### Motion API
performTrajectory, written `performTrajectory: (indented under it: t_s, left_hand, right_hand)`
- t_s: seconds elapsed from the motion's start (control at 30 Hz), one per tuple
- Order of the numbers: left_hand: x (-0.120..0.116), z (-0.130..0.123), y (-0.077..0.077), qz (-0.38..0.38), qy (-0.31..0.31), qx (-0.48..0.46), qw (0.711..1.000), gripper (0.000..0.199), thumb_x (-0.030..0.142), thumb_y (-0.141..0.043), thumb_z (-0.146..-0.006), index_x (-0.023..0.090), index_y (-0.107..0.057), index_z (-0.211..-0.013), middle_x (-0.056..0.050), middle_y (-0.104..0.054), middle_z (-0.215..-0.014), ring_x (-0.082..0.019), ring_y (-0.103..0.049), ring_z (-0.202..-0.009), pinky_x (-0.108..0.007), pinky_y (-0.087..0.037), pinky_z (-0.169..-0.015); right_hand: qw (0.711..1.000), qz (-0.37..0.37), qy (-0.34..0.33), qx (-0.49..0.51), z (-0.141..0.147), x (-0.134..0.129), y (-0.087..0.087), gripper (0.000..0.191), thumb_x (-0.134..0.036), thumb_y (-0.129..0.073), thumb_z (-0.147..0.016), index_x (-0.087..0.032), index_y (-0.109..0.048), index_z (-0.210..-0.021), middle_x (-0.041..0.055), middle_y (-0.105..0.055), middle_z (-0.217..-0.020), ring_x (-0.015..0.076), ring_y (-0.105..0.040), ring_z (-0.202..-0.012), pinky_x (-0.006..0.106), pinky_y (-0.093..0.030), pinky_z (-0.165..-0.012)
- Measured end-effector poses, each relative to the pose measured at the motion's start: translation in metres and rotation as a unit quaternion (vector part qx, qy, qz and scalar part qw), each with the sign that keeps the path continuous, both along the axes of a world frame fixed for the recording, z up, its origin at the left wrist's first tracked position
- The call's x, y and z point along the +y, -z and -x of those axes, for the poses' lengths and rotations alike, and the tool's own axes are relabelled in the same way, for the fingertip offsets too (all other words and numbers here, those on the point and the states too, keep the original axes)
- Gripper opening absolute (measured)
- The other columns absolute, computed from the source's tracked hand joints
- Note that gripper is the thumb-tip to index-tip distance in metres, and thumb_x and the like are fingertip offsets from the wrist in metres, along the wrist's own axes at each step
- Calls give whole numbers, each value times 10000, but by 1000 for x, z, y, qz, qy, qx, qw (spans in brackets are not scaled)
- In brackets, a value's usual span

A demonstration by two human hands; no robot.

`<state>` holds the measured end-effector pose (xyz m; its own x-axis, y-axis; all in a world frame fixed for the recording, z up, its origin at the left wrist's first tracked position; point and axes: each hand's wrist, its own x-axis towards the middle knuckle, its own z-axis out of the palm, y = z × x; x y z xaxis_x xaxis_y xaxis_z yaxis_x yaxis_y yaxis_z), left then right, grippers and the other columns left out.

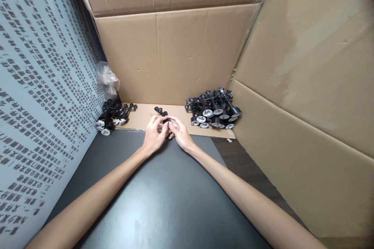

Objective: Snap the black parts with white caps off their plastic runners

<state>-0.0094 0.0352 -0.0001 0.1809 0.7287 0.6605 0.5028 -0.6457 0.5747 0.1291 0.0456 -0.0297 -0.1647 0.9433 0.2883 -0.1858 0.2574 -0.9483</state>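
Observation:
Both hands meet over the far edge of the dark grey mat (pixel 146 186). My left hand (pixel 154 134) and my right hand (pixel 180 134) are closed around one black part (pixel 161 112). Its knobbly dark end sticks out beyond the fingertips, pointing away and slightly left; the rest is mostly covered by the fingers. To the right lies a pile of black lamp-like parts (pixel 216 109) with round whitish bases. A smaller group of similar black parts (pixel 112 114), with white pieces and yellow wires, is at the left.
Tall cardboard panels (pixel 181 54) rise behind and at the right. A pale blue printed sheet (pixel 43 85) stands along the left. Crumpled clear plastic (pixel 107 78) sits above the left group. A flat cardboard strip (pixel 142 118) lies under the parts; dark wood (pixel 248 167) shows at the right.

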Motion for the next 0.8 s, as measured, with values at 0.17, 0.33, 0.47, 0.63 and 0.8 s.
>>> performTrajectory:
  t_s: [0.17,0.33,0.47,0.63,0.8]
  left_hand:
    - [2,1,4,17,18,-16,1000,218,310,-514,-955,195,-639,-1092,-68,-606,-1105,-161,-655,-942,-300,-587,-803]
    - [2,1,4,3,15,-9,1000,219,311,-515,-958,191,-642,-1091,-68,-613,-1086,-155,-662,-912,-294,-592,-788]
    - [3,0,5,-26,1,9,1000,216,283,-507,-964,180,-651,-1087,-71,-625,-1070,-147,-658,-897,-288,-579,-800]
    - [3,0,7,-52,-15,17,998,218,262,-531,-951,169,-673,-1087,-66,-640,-996,-145,-655,-854,-269,-565,-773]
    - [3,0,6,-85,-11,27,996,202,233,-546,-936,175,-691,-1064,-56,-647,-955,-155,-650,-868,-282,-559,-798]
  right_hand:
    - [1000,-1,1,-1,0,1,1,526,-555,-605,-838,-217,-512,-1230,36,-671,-838,144,-616,-630,241,-496,-518]
    - [1000,-6,3,-4,0,2,2,491,-532,-596,-853,-213,-525,-1220,30,-661,-812,143,-613,-624,236,-490,-505]
    - [1000,-4,0,1,-1,2,2,496,-532,-593,-855,-214,-522,-1229,34,-675,-820,138,-616,-615,234,-485,-504]
    - [1000,2,-2,6,-2,1,1,511,-536,-622,-830,-197,-533,-1202,28,-682,-788,139,-626,-615,237,-484,-514]
    - [1000,13,9,8,-2,2,-1,513,-522,-653,-790,-179,-538,-1155,-1,-666,-693,139,-621,-571,235,-465,-485]
